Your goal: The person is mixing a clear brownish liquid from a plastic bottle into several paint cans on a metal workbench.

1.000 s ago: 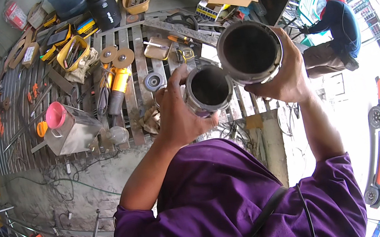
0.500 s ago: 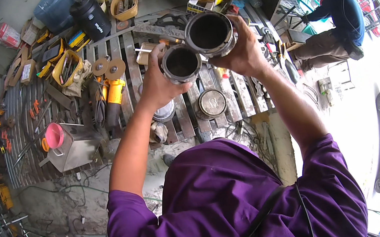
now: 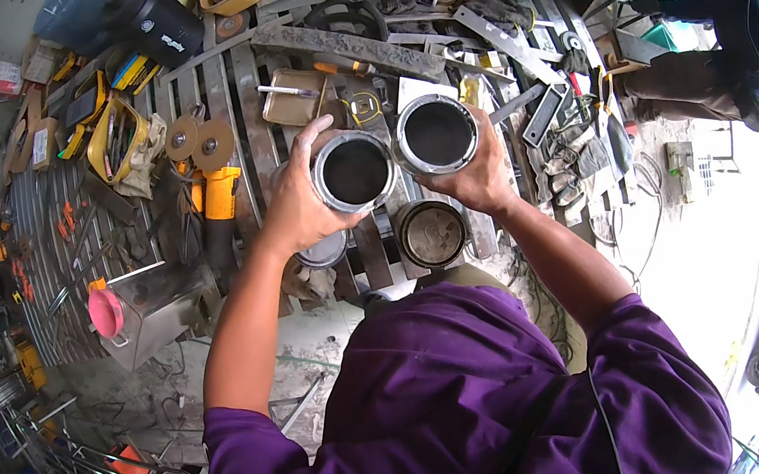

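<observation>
My left hand (image 3: 300, 200) is closed round an open round metal can (image 3: 362, 206), its dark inside turned up. Wrapped round a second, similar can (image 3: 442, 168) is my right hand (image 3: 482, 173). Both cans are held side by side above the slatted table, rims close together; I cannot tell whether they touch. What lies inside is too dark to make out. Below them, near the table's front edge, stands a round tin (image 3: 432, 234) with a brownish top. Another round tin or lid (image 3: 323, 251) shows partly under my left wrist.
Slatted table (image 3: 248, 98) carries a small tray (image 3: 292, 100), a long flat bar (image 3: 347, 52) and gloves (image 3: 580, 166). Left are yellow angle grinders (image 3: 221, 199) and a steel box (image 3: 160, 316) with a pink bowl (image 3: 107, 313). Another person (image 3: 738, 21) works at right.
The right-hand can has come down and no longer overlaps the left one. Both now sit nearly level, tilted more toward me. The whole view has shifted slightly.
</observation>
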The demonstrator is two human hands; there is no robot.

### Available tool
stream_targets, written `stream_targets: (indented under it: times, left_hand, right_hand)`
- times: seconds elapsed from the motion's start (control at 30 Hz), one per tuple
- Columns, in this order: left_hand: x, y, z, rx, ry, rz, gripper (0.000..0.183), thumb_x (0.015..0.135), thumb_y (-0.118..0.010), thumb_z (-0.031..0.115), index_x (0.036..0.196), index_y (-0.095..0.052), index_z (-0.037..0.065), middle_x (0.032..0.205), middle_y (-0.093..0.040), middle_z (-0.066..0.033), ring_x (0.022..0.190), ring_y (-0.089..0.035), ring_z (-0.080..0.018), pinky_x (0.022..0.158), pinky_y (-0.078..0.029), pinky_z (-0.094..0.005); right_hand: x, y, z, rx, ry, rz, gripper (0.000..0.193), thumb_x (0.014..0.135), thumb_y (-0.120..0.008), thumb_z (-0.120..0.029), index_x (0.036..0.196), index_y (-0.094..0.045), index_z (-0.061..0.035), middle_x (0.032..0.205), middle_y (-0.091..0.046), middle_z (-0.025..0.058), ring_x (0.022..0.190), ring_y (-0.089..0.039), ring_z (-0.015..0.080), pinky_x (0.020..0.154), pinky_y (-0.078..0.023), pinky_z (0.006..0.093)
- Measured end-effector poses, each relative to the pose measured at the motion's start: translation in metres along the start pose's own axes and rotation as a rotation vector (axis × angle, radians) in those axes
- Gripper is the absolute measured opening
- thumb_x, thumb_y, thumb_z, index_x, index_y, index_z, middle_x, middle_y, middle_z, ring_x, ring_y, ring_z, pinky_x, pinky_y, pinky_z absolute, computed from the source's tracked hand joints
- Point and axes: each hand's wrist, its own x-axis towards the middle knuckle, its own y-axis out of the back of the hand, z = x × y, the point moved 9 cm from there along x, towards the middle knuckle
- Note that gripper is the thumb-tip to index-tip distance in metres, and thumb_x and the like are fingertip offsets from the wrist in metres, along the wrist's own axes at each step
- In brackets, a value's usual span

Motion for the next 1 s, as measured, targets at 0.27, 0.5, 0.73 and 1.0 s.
stream_targets:
  times: [0.27,0.5,0.73,1.0]
  left_hand:
    - [0.012,-0.008,-0.014,-0.034,0.049,-0.046,0.126,0.063,-0.101,0.008,0.166,-0.028,0.009,0.148,-0.063,-0.0161,0.140,-0.061,-0.0311,0.122,-0.047,-0.0439]
    - [0.024,-0.015,-0.034,-0.066,0.092,-0.152,0.129,0.061,-0.103,0.011,0.167,-0.030,0.013,0.150,-0.064,-0.0143,0.141,-0.062,-0.0305,0.123,-0.046,-0.0428]
    - [0.035,-0.028,-0.056,-0.024,0.060,-0.273,0.127,0.061,-0.103,0.013,0.167,-0.032,0.014,0.151,-0.064,-0.0133,0.140,-0.062,-0.0300,0.123,-0.046,-0.0420]
    - [0.040,-0.040,-0.076,-0.045,0.105,-0.346,0.125,0.061,-0.103,0.012,0.166,-0.034,0.013,0.154,-0.063,-0.0112,0.142,-0.061,-0.0279,0.124,-0.045,-0.0413]
  right_hand:
    - [0.005,-0.017,0.034,-0.069,-0.005,-0.064,0.095,0.069,-0.100,-0.029,0.146,-0.053,-0.0012,0.136,-0.063,0.0180,0.130,-0.064,0.0322,0.114,-0.051,0.0433]
    - [0.001,-0.026,0.041,-0.090,0.043,-0.109,0.093,0.069,-0.100,-0.029,0.146,-0.054,-0.0016,0.137,-0.062,0.0178,0.129,-0.064,0.0331,0.115,-0.050,0.0433]
    - [-0.008,-0.041,0.053,-0.118,0.071,-0.128,0.087,0.072,-0.096,-0.020,0.146,-0.054,-0.0008,0.138,-0.063,0.0191,0.130,-0.064,0.0344,0.115,-0.050,0.0442]
    - [-0.013,-0.061,0.084,-0.245,0.153,-0.142,0.094,0.070,-0.098,-0.022,0.147,-0.050,0.0012,0.134,-0.067,0.0185,0.124,-0.068,0.0347,0.112,-0.052,0.0429]
